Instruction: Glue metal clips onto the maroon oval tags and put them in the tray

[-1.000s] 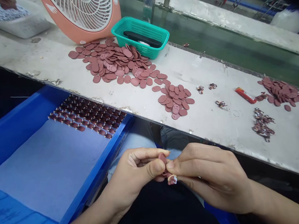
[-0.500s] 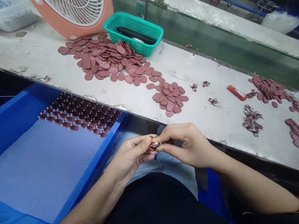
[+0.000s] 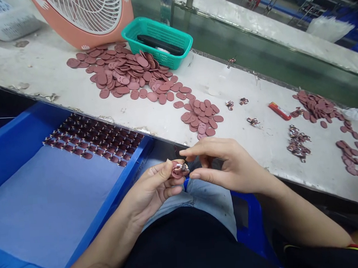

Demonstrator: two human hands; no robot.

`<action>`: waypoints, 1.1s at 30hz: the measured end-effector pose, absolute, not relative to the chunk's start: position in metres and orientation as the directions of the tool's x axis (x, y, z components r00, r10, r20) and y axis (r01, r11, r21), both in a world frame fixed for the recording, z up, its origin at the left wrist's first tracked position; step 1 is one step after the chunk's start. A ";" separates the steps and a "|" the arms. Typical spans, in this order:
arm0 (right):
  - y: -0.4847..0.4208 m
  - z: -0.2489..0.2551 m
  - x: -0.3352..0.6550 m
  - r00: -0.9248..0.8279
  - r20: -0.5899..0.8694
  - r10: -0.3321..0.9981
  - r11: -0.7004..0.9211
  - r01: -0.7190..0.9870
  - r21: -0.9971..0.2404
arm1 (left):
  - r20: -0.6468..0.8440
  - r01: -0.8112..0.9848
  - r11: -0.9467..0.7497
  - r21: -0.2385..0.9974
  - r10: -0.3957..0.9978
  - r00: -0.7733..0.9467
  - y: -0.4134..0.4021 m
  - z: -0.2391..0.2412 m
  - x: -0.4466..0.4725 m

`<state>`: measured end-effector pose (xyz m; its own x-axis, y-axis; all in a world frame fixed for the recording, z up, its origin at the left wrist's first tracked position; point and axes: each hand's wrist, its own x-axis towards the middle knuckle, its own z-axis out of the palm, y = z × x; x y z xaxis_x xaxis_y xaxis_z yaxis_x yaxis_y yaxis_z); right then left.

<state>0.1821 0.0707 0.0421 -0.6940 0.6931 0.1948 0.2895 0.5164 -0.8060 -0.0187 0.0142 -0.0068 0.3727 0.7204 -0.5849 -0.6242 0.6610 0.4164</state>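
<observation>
My left hand (image 3: 153,188) pinches a reddish-brown oval disc (image 3: 177,170) with a small brown-and-white figure (image 3: 181,167) on it. Just to the right, my right hand (image 3: 226,161) is apart from the piece, its thumb and forefinger spread with nothing between them. Beyond the hands, a small cluster of oval discs (image 3: 202,115) lies near the table edge. Several loose figures (image 3: 298,143) are heaped on the right part of the table, and a few more (image 3: 253,122) lie singly nearby.
A blue tray (image 3: 108,199) at the left holds rows of finished-looking discs (image 3: 88,135) on a pale sheet. On the table (image 3: 154,119) stand an orange fan (image 3: 100,37) and a green basket (image 3: 174,63) with a black object. A large disc pile (image 3: 123,72) and a red box (image 3: 280,111) lie there too.
My right hand has let go of the small piece and drawn back to the right, its fingers parting. My left hand keeps hold, and the piece is now more visible.
</observation>
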 end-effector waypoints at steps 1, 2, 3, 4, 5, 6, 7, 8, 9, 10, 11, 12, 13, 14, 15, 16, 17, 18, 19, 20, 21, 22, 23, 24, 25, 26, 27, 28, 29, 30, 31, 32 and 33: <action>0.072 0.042 0.182 -0.698 0.205 0.687 0.521 0.276 -0.808 | -0.581 -0.628 0.663 0.407 0.719 0.382 0.014 -0.006 -0.019; 0.072 0.041 0.181 -0.704 0.216 0.676 0.525 0.256 -0.811 | -0.579 -0.630 0.666 0.398 0.716 0.391 0.015 -0.005 -0.019; 0.073 0.040 0.180 -0.712 0.225 0.665 0.528 0.235 -0.816 | -0.579 -0.633 0.669 0.390 0.712 0.397 0.015 -0.005 -0.019; 0.073 0.039 0.178 -0.716 0.235 0.657 0.527 0.214 -0.822 | -0.582 -0.638 0.670 0.380 0.709 0.398 0.015 -0.004 -0.018; 0.073 0.038 0.177 -0.718 0.242 0.653 0.523 0.196 -0.830 | -0.589 -0.642 0.672 0.370 0.704 0.397 0.015 -0.004 -0.018; 0.072 0.036 0.175 -0.714 0.246 0.655 0.516 0.186 -0.836 | -0.597 -0.647 0.673 0.359 0.698 0.394 0.015 -0.004 -0.018; 0.072 0.034 0.174 -0.707 0.247 0.662 0.509 0.183 -0.841 | -0.606 -0.652 0.673 0.350 0.693 0.390 0.015 -0.005 -0.017; 0.071 0.033 0.173 -0.700 0.246 0.670 0.501 0.182 -0.846 | -0.615 -0.656 0.672 0.344 0.689 0.383 0.014 -0.005 -0.017; 0.070 0.031 0.172 -0.694 0.244 0.678 0.492 0.181 -0.851 | -0.623 -0.660 0.670 0.338 0.685 0.377 0.014 -0.006 -0.017; 0.069 0.030 0.171 -0.689 0.239 0.684 0.481 0.179 -0.858 | -0.629 -0.663 0.670 0.335 0.682 0.372 0.013 -0.006 -0.016; 0.068 0.029 0.170 -0.686 0.234 0.689 0.470 0.177 -0.865 | -0.634 -0.665 0.668 0.332 0.681 0.367 0.013 -0.007 -0.016; 0.068 0.029 0.170 -0.684 0.229 0.693 0.459 0.174 -0.871 | -0.636 -0.668 0.666 0.332 0.681 0.363 0.012 -0.008 -0.016; 0.068 0.029 0.170 -0.685 0.223 0.693 0.451 0.171 -0.876 | -0.635 -0.669 0.666 0.330 0.681 0.366 0.012 -0.009 -0.016; 0.069 0.029 0.170 -0.687 0.221 0.692 0.445 0.165 -0.880 | -0.628 -0.668 0.667 0.330 0.683 0.373 0.012 -0.009 -0.017; 0.070 0.030 0.170 -0.689 0.221 0.691 0.442 0.160 -0.883 | -0.616 -0.666 0.668 0.333 0.688 0.383 0.013 -0.009 -0.017; 0.071 0.031 0.170 -0.690 0.223 0.689 0.441 0.154 -0.884 | -0.600 -0.660 0.669 0.341 0.696 0.395 0.014 -0.010 -0.018; 0.072 0.032 0.170 -0.687 0.231 0.689 0.444 0.149 -0.883 | -0.583 -0.651 0.671 0.355 0.703 0.407 0.015 -0.010 -0.020; 0.073 0.032 0.170 -0.678 0.244 0.693 0.452 0.146 -0.880 | -0.568 -0.636 0.674 0.374 0.709 0.418 0.015 -0.010 -0.022; 0.073 0.032 0.169 -0.663 0.265 0.700 0.469 0.148 -0.871 | -0.560 -0.620 0.677 0.396 0.713 0.422 0.016 -0.009 -0.024; 0.073 0.031 0.167 -0.641 0.296 0.708 0.500 0.159 -0.852 | -0.558 -0.606 0.672 0.426 0.722 0.409 0.016 -0.009 -0.026; 0.073 0.029 0.164 -0.609 0.340 0.717 0.541 0.179 -0.822 | -0.562 -0.599 0.651 0.467 0.741 0.368 0.015 -0.010 -0.028; 0.071 0.026 0.160 -0.568 0.395 0.722 0.589 0.207 -0.781 | -0.565 -0.602 0.605 0.522 0.773 0.287 0.013 -0.010 -0.029; 0.069 0.023 0.155 -0.523 0.457 0.719 0.640 0.244 -0.729 | -0.559 -0.605 0.536 0.589 0.811 0.174 0.010 -0.011 -0.031; 0.067 0.018 0.150 -0.479 0.524 0.705 0.690 0.288 -0.664 | -0.532 -0.597 0.449 0.665 0.846 0.044 0.008 -0.012 -0.032; 0.064 0.013 0.144 -0.444 0.589 0.675 0.735 0.338 -0.588 | -0.482 -0.572 0.357 0.739 0.873 -0.078 0.005 -0.013 -0.032; 0.061 0.007 0.138 -0.423 0.646 0.636 0.771 0.385 -0.507 | -0.420 -0.533 0.273 0.801 0.891 -0.174 0.002 -0.015 -0.033; 0.058 0.002 0.131 -0.420 0.689 0.590 0.800 0.421 -0.429 | -0.358 -0.491 0.206 0.847 0.903 -0.238 0.000 -0.016 -0.033; 0.056 -0.004 0.125 -0.429 0.719 0.547 0.821 0.441 -0.361 | -0.304 -0.451 0.156 0.879 0.912 -0.276 -0.001 -0.018 -0.034; 0.054 -0.009 0.118 -0.443 0.735 0.513 0.837 0.448 -0.315 | -0.260 -0.416 0.119 0.901 0.918 -0.301 -0.002 -0.019 -0.035; 0.053 -0.014 0.112 -0.457 0.740 0.494 0.848 0.443 -0.293 | -0.231 -0.389 0.093 0.916 0.918 -0.322 -0.001 -0.021 -0.036; 0.053 -0.019 0.106 -0.467 0.738 0.487 0.854 0.432 -0.290 | -0.213 -0.370 0.077 0.926 0.915 -0.342 -0.001 -0.022 -0.037; 0.053 -0.023 0.099 -0.473 0.733 0.488 0.856 0.422 -0.298 | -0.212 -0.355 0.076 0.932 0.908 -0.361 0.000 -0.024 -0.039; 0.054 -0.026 0.093 -0.478 0.726 0.494 0.856 0.415 -0.309 | -0.222 -0.346 0.085 0.934 0.898 -0.380 0.000 -0.025 -0.041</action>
